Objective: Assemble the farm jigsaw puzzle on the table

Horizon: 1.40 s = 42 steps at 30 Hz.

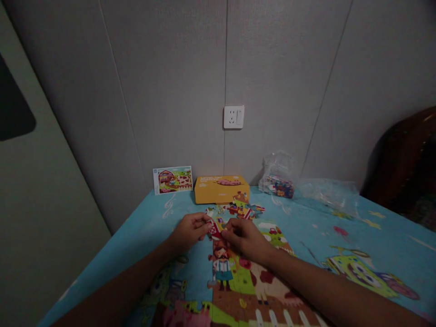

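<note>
Between my two hands is a red puzzle piece [214,230] with a white barn-door pattern. My left hand [189,233] pinches its left side with thumb and fingers. The right side is gripped by my right hand [248,240], whose fingertips are curled closed against it. Just below the piece lies a partly joined jigsaw puzzle [222,272] showing a farmer, a brown-and-white cow and a white fence. Its left side has an open gap where the tablecloth shows. My right forearm covers part of the puzzle. Beyond my hands lies a cluster of loose puzzle pieces [248,211].
A picture card [174,180] of the farm scene leans against the wall at the back left. Beside it stands a yellow box [218,190]. Clear plastic bags [279,165] lie right of it, one holding a colourful bundle [281,187]. A blue patterned cloth [136,247] covers the table.
</note>
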{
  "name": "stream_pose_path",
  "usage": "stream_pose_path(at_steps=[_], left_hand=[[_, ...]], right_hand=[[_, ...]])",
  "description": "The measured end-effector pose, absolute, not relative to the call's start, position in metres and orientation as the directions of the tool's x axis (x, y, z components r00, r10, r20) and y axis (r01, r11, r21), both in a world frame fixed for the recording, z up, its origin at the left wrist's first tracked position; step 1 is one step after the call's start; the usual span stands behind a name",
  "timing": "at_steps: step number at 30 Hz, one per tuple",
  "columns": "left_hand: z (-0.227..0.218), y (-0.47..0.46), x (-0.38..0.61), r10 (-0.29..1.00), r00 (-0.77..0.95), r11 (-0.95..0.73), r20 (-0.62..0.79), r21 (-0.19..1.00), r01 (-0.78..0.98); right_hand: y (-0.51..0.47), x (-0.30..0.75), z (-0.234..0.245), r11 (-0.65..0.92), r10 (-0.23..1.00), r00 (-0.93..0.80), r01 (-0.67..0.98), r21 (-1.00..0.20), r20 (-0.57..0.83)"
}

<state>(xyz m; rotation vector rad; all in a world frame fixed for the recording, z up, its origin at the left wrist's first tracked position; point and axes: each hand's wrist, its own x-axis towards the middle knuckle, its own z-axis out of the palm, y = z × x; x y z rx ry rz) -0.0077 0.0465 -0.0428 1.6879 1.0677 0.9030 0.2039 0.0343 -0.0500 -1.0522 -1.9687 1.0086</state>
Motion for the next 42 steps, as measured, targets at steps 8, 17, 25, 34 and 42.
stream_pose_path(at_steps=[8, 17, 25, 34, 42], left_hand=[[-0.033, 0.048, -0.021, 0.91, 0.258, -0.41, 0.326, 0.801, 0.435], [-0.039, 0.051, -0.032, 0.753, 0.61, -0.647, 0.246, 0.446, 0.619], [-0.044, 0.054, -0.036, 0.684, 0.674, -0.723, 0.281, 0.388, 0.572], [-0.047, 0.056, -0.034, 0.607, 0.699, -0.788, 0.378, 0.4, 0.468], [-0.042, 0.052, -0.034, 0.625, 0.699, -0.767, 0.347, 0.44, 0.467]], right_hand=[[0.039, 0.209, -0.047, 0.423, 0.834, -0.523, 0.396, -0.815, 0.179], [0.036, 0.214, -0.042, 0.454, 0.818, -0.552, 0.445, -0.772, 0.163], [0.04, 0.216, -0.045, 0.495, 0.804, -0.568, 0.475, -0.728, 0.176], [0.039, 0.216, -0.044, 0.5, 0.799, -0.578, 0.483, -0.719, 0.167], [0.038, 0.216, -0.042, 0.514, 0.79, -0.59, 0.489, -0.705, 0.167]])
